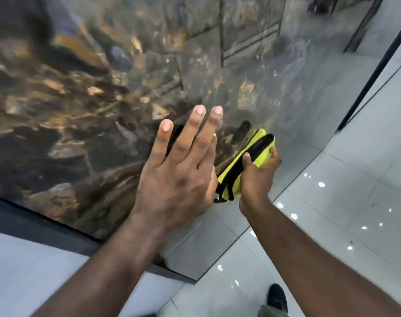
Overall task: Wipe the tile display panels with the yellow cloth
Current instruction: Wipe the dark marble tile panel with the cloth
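Observation:
A glossy dark tile display panel (85, 106) with brown and gold veining fills the upper left of the head view. My left hand (179, 170) lies flat against it with straight fingers spread upward. Just to its right, my right hand (258, 173) grips a folded yellow cloth (237, 169) with black edging, thumb on top, and holds it against the panel's lower part. The cloth's mirror image shows in the shiny surface above it.
A dark frame edge (34, 223) runs along the panel's bottom, with a pale ledge (23, 271) below it. Glossy light floor tiles (346, 179) spread to the right. A black vertical strip (375, 72) stands at right. My dark shoe (277, 298) shows at the bottom.

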Available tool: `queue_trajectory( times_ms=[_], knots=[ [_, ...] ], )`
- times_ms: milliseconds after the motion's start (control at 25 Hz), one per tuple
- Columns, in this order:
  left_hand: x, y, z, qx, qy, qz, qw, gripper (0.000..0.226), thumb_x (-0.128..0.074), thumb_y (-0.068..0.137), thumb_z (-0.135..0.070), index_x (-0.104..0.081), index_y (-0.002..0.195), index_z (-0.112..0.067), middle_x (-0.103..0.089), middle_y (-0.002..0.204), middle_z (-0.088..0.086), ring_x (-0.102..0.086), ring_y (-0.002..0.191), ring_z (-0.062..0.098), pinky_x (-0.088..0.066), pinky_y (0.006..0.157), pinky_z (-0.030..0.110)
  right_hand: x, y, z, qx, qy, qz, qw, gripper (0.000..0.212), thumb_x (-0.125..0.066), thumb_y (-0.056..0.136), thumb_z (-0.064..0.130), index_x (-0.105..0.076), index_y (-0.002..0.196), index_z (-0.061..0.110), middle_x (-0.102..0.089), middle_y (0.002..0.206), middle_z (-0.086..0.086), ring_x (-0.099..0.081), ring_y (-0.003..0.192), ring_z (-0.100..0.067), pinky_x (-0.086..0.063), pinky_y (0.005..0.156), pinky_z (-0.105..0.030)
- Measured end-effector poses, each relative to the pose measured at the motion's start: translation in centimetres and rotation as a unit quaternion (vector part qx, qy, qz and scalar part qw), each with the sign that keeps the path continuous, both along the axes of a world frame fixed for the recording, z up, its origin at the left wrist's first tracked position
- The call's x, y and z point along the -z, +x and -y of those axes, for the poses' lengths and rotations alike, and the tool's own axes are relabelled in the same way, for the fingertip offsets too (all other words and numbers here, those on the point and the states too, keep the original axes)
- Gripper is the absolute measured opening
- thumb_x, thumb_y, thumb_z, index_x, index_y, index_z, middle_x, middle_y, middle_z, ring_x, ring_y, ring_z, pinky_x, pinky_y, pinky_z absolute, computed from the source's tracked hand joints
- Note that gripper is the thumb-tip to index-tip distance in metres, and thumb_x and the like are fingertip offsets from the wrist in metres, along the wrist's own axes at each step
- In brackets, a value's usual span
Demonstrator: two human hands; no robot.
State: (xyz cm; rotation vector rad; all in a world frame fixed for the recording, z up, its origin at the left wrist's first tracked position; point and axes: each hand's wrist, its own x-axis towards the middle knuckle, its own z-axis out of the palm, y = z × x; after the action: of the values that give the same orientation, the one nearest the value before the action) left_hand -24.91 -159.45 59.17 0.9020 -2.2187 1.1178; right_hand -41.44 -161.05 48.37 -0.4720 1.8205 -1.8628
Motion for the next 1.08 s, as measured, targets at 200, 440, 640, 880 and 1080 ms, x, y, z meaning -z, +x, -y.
queue_trajectory(
  times_ms=[200,440,640,880,1080],
  knots=[
    [1.9,-1.5,1.8,0.05,-0.019,0.106,0.993,0.047,-0.063,0.102,-0.026,-0.068,0.144,-0.005,-0.05,0.165,0.012,-0.05,0.151,0.03,-0.021,0.132,0.052,6.2,-2.9,-0.4,-0.052,0.079,0.094,0.991,0.07,-0.077,0.097,0.034,-0.038,0.153,0.023,-0.069,0.133,0.001,-0.069,0.11,-0.011,-0.053,0.099,-0.029],
    [3.0,-2.2,2.5,0.025,-0.03,0.148,0.988,0.055,-0.067,0.1,-0.028,-0.065,0.146,0.001,-0.056,0.159,0.017,-0.055,0.147,0.03,-0.04,0.125,0.051,11.1,-4.6,0.1,-0.099,0.196,0.178,0.959,0.07,-0.075,0.099,0.031,-0.033,0.154,0.024,-0.059,0.117,0.01,-0.059,0.105,-0.021,-0.044,0.094,-0.034],
    [2.9,-2.5,2.4,0.006,-0.059,0.162,0.985,0.054,-0.068,0.094,-0.035,-0.071,0.139,-0.005,-0.061,0.156,0.012,-0.06,0.141,0.026,-0.041,0.122,0.049,11.9,-5.9,0.9,-0.095,0.222,0.212,0.947,0.068,-0.075,0.099,0.022,-0.033,0.152,0.025,-0.058,0.139,-0.003,-0.062,0.111,-0.027,-0.047,0.09,-0.037],
    [3.0,-2.6,2.5,0.011,-0.058,0.159,0.986,0.052,-0.071,0.092,-0.035,-0.074,0.135,-0.007,-0.064,0.152,0.01,-0.064,0.138,0.025,-0.043,0.119,0.047,12.7,-6.6,1.7,-0.102,0.262,0.251,0.926,0.066,-0.073,0.099,0.027,-0.035,0.153,0.023,-0.057,0.136,-0.007,-0.061,0.114,-0.033,-0.051,0.093,-0.044],
    [3.1,-2.6,2.2,0.004,-0.057,0.166,0.984,0.05,-0.068,0.094,-0.037,-0.074,0.135,-0.008,-0.062,0.155,0.01,-0.061,0.14,0.026,-0.042,0.12,0.049,12.1,-8.0,1.7,-0.093,0.251,0.251,0.93,0.062,-0.073,0.099,0.035,-0.042,0.151,0.022,-0.062,0.132,-0.007,-0.063,0.11,-0.031,-0.053,0.093,-0.043]
  ],
)
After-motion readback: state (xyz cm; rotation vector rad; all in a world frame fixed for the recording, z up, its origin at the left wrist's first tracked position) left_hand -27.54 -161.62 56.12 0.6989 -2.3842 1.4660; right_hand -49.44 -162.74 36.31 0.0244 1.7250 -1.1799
